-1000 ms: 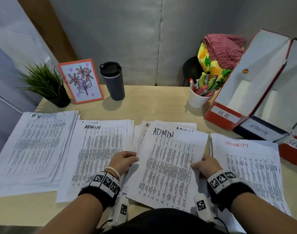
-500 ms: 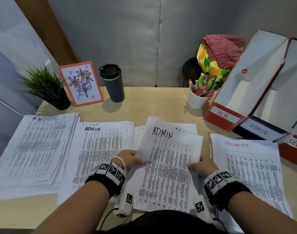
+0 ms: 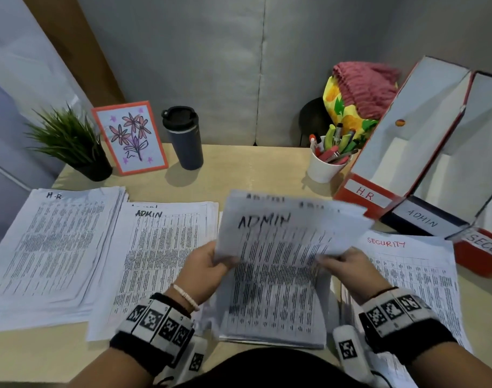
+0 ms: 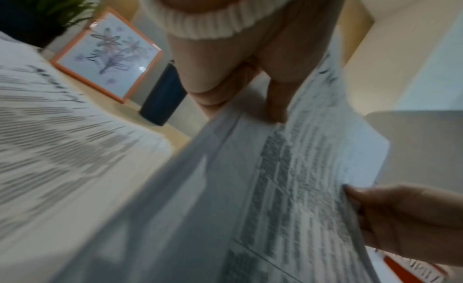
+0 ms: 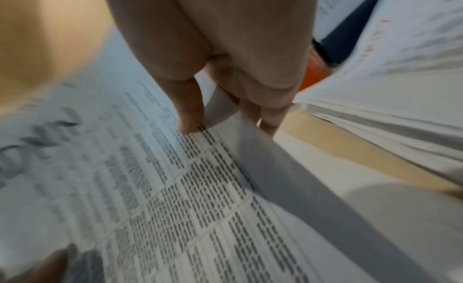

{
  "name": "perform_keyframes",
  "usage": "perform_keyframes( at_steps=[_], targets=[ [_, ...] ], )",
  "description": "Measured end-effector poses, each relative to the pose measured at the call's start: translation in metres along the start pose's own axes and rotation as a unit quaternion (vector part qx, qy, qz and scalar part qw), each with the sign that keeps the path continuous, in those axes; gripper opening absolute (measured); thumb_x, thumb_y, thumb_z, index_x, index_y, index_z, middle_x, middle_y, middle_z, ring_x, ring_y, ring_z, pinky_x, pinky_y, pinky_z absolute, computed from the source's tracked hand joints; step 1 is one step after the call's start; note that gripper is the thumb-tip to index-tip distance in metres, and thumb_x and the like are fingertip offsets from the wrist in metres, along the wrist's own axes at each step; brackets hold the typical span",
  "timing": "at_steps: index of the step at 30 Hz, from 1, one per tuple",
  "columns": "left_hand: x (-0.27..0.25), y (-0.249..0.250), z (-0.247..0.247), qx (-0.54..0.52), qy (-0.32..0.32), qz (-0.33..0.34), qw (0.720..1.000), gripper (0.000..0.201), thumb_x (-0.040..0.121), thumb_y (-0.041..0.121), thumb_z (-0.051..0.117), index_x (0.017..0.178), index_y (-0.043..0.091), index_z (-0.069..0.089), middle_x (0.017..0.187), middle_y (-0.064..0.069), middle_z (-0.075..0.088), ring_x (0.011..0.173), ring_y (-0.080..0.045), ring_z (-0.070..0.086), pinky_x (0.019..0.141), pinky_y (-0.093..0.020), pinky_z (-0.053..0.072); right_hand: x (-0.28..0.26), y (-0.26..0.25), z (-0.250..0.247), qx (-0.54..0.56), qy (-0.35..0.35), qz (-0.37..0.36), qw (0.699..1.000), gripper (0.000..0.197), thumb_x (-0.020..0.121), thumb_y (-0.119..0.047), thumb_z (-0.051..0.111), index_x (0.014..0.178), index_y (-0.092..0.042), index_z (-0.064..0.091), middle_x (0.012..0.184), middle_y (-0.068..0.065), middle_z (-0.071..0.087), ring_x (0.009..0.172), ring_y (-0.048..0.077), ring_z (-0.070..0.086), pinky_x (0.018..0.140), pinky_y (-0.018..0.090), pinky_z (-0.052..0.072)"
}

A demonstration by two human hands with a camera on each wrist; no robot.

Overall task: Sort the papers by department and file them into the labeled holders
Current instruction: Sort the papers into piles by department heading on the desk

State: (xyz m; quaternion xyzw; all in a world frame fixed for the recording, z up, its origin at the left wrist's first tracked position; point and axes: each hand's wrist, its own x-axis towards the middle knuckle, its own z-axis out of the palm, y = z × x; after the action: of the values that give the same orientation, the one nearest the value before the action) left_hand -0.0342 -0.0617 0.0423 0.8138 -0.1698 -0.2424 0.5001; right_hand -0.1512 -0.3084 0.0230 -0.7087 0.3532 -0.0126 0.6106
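Observation:
Both hands hold a bundle of ADMIN sheets [image 3: 281, 247] lifted off the desk in the middle. My left hand [image 3: 211, 264] grips its left edge, thumb on top; my right hand [image 3: 342, 261] pinches its right edge. In the right wrist view the thumb [image 5: 190, 113] lies on the printed face [image 5: 175, 188] and the fingers curl beneath. The left wrist view shows my fingers [image 4: 275, 101] on the tilted sheets [image 4: 288, 188]. On the desk lie an H.R. stack [image 3: 51, 247], a second ADMIN stack [image 3: 160, 253] and a SECURITY stack [image 3: 412, 275]. Holders labelled H.R. [image 3: 365, 194], ADMIN [image 3: 423, 219] and SECURITY [image 3: 485, 247] stand at the right.
Along the back of the desk stand a potted plant [image 3: 68, 144], a framed flower drawing [image 3: 130, 141], a dark tumbler [image 3: 183, 138] and a white cup of pens [image 3: 326, 161]. A yellow and pink bundle [image 3: 356, 99] sits behind the cup. A grey padded wall closes the back.
The ADMIN sheets have come up off the desk, top edge raised and tilted toward me. Both hands shifted up the edges and now grip them.

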Motion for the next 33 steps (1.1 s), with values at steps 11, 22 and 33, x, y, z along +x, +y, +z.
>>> perform_keyframes(
  at_steps=[11, 22, 33],
  targets=[
    [0.017, 0.039, 0.01, -0.075, 0.076, 0.135, 0.985, 0.023, 0.09, 0.034, 0.054, 0.112, 0.025, 0.053, 0.104, 0.004, 0.065, 0.095, -0.011, 0.062, 0.076, -0.022, 0.052, -0.022, -0.056, -0.006, 0.053, 0.048, -0.153, 0.986, 0.033, 0.089, -0.007, 0.059, 0.12, -0.017, 0.054, 0.112, -0.001, 0.067, 0.109, 0.018, 0.062, 0.095, 0.037, 0.047],
    [0.028, -0.022, 0.038, 0.009, 0.039, 0.005, 0.999, 0.018, 0.095, 0.015, 0.047, 0.113, 0.013, 0.049, 0.095, -0.003, 0.061, 0.079, -0.005, 0.055, 0.059, -0.008, 0.045, -0.003, 0.006, 0.018, -0.111, 0.015, -0.081, 0.99, 0.044, 0.094, 0.001, 0.046, 0.133, -0.017, 0.046, 0.123, -0.007, 0.049, 0.12, 0.012, 0.042, 0.102, 0.028, 0.033],
    [0.025, -0.028, 0.009, 0.049, 0.069, -0.08, 0.993, 0.019, 0.096, 0.019, 0.046, 0.113, 0.013, 0.051, 0.086, 0.009, 0.055, 0.073, -0.002, 0.056, 0.057, -0.015, 0.051, 0.009, -0.008, 0.026, -0.156, 0.068, -0.08, 0.982, 0.006, 0.087, -0.016, 0.062, 0.089, -0.013, 0.057, 0.084, 0.005, 0.065, 0.085, 0.028, 0.061, 0.077, 0.04, 0.049]
  ],
)
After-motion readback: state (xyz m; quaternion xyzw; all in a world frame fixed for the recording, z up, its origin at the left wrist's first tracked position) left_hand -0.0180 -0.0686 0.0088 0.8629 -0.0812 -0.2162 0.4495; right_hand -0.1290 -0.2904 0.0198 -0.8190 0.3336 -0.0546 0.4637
